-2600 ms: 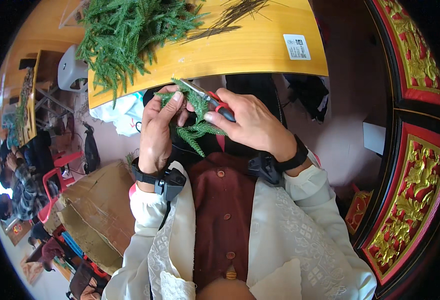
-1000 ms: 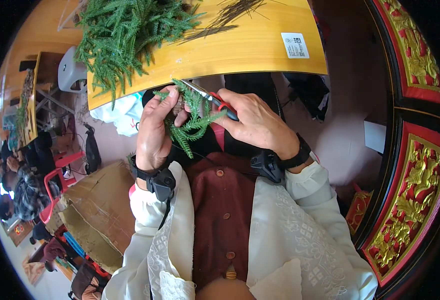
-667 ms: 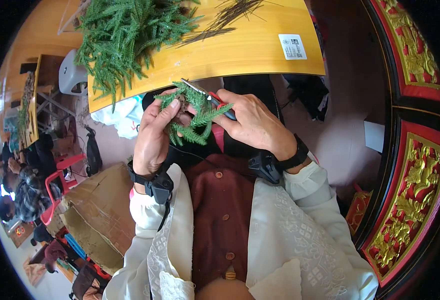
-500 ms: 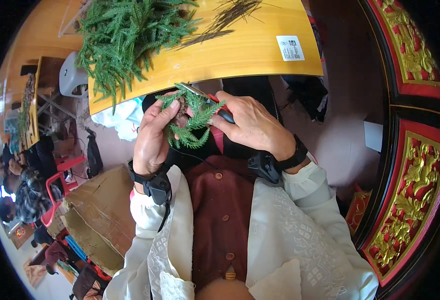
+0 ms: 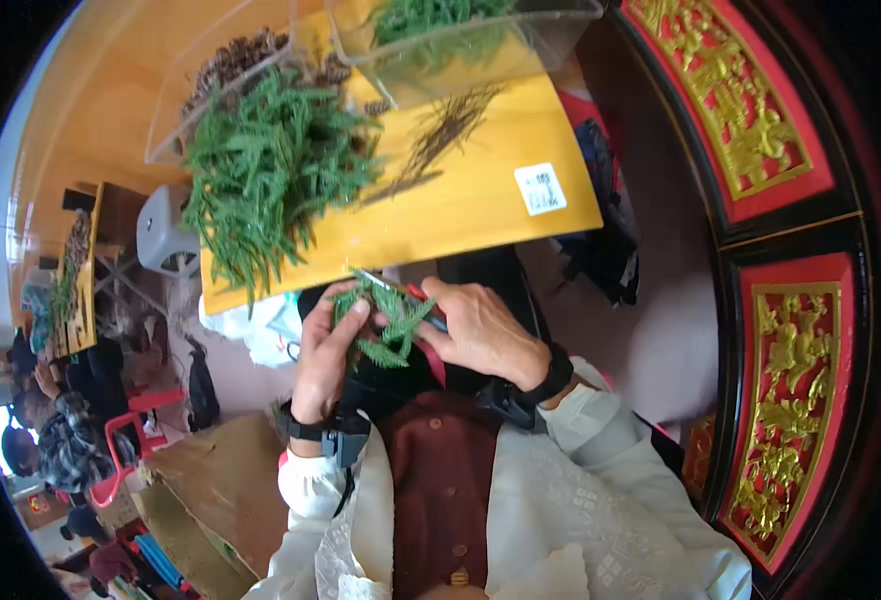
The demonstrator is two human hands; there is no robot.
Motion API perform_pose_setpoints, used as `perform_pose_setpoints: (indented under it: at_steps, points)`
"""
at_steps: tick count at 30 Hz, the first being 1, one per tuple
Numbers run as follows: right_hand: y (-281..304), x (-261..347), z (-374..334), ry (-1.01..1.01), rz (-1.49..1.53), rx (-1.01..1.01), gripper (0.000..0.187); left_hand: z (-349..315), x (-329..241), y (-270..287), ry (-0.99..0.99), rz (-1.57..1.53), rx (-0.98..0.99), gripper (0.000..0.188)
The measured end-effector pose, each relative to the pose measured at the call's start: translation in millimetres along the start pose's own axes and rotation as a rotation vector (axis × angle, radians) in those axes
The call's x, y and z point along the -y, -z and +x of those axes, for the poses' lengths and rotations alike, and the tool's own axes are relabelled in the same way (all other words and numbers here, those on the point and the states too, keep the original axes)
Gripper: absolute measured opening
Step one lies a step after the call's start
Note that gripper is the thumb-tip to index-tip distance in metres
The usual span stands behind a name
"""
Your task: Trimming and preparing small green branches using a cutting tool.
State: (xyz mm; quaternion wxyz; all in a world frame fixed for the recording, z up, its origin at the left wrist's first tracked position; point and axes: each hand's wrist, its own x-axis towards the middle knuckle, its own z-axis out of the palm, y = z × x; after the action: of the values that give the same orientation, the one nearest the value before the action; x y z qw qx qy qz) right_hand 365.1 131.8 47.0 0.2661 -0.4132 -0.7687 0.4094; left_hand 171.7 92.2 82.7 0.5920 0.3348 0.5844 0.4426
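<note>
Yellow table [image 5: 440, 220]: sprig pile [image 5: 275, 170], thin sticks [image 5: 447, 130], clear bins [image 5: 540, 35] beyond hands [image 5: 485, 335].

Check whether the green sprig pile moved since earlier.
No: the green sprig pile still overhangs the front edge of the yellow table, left of the white label.

Across the left part of the yellow, wood-grained bench [image 5: 490, 215], a loose heap of green sprigs [image 5: 275, 170], reaching to the near edge. To its right, a slanting scatter of thin brown sticks [image 5: 448, 130]. Toward the right end, a white label [image 5: 540, 188], lying flat. At the back, a clear box [image 5: 402, 92] with greenery inside. Near the heap's right side, a small brown cone [image 5: 375, 107].
</note>
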Motion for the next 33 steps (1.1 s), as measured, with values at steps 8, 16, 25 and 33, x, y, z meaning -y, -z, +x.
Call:
perform_pose_setpoints:
  at_steps: [8, 16, 25, 33]
  points:
    - [70.4, 44.9, -17.1, -0.043, 0.167, -0.1, 0.031, -38.3, -85.3, -37.5, -0.026, 0.179, 0.068, 0.026]
    - [116.7, 55.8, -24.4, -0.346, 0.212, -0.326, 0.035, -38.2, -164.9, -69.8, -0.072, 0.554, 0.4, 0.028]
    - [137.8, 14.3, -24.5, -0.314, 0.185, -0.422, 0.037, 37.1, -259.4, -148.3, -0.479, 0.131, 0.207, 0.06]
    - [142.3, -45.0, -1.3, -0.226, -0.159, -0.65, 0.047, 91.8, -81.6, -126.3, -0.244, 0.447, 0.337, 0.023]
